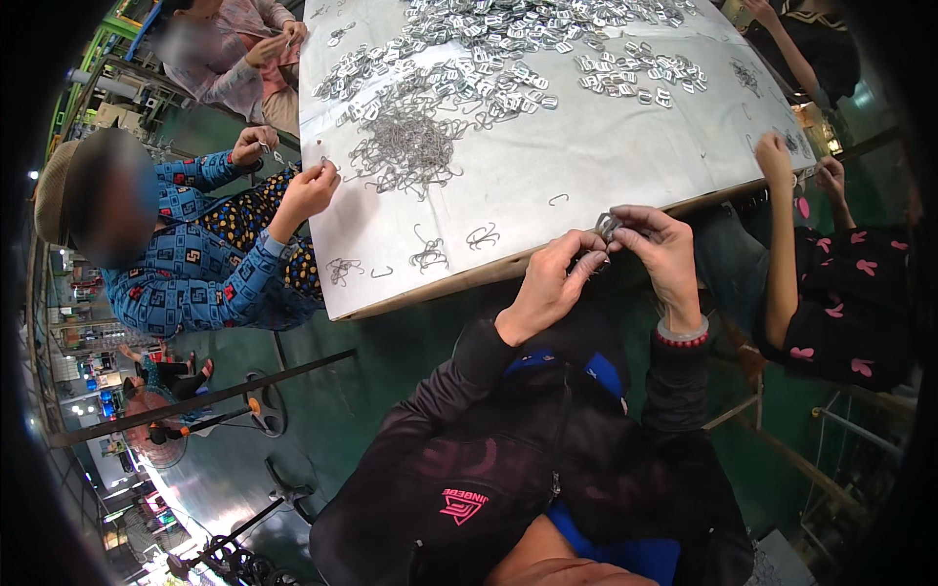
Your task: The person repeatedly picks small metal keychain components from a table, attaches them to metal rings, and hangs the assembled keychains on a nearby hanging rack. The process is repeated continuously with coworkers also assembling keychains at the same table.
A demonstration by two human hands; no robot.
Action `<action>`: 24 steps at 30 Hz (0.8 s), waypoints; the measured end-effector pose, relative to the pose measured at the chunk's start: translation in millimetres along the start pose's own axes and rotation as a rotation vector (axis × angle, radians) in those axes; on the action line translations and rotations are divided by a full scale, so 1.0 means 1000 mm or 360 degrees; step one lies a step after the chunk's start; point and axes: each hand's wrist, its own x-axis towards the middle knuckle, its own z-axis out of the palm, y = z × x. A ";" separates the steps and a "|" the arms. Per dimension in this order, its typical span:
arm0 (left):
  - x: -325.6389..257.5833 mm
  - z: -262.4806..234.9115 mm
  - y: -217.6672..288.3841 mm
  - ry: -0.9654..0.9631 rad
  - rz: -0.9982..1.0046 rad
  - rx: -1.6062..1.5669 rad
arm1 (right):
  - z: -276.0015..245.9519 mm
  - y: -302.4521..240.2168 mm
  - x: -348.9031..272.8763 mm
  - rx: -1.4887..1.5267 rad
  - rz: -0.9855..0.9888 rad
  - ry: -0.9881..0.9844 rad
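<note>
Just past the table's near edge, both my hands meet at a few small grey metal buckles [608, 227]. My right hand [670, 256] is closed on the buckles between thumb and fingers; a beaded bracelet circles that wrist. My left hand [549, 285] pinches at the same spot, its fingertips touching the buckles' left side; a thin metal end shows below, too small to name. On the white tabletop [528, 186] beyond them lies a single wire hook [558, 199]. Small bunches of wire hooks [427, 254] lie left of my hands, along the near edge.
Farther back spreads a large heap of metal buckles [489, 44], with a tangled pile of wire hooks [405, 146] before it. A co-worker in a blue patterned shirt [210, 283] sits left; another in black with pink bows [840, 303] sits right. A fan [156, 425] stands lower left.
</note>
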 end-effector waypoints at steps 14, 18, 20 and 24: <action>-0.015 -0.017 0.000 -0.0051 0.0157 0.0268 | 0.037 0.006 -0.030 0.0257 -0.0303 0.0263; -0.008 -0.060 -0.024 0.0294 0.0274 0.0648 | 0.042 0.006 -0.030 0.0268 -0.0315 0.0212; 0.007 -0.108 -0.042 0.0611 0.0198 0.1071 | 0.041 0.004 -0.029 0.0223 -0.0303 0.0190; 0.027 -0.186 -0.072 0.0786 -0.0383 0.1655 | 0.041 0.002 -0.028 0.0186 -0.0286 0.0145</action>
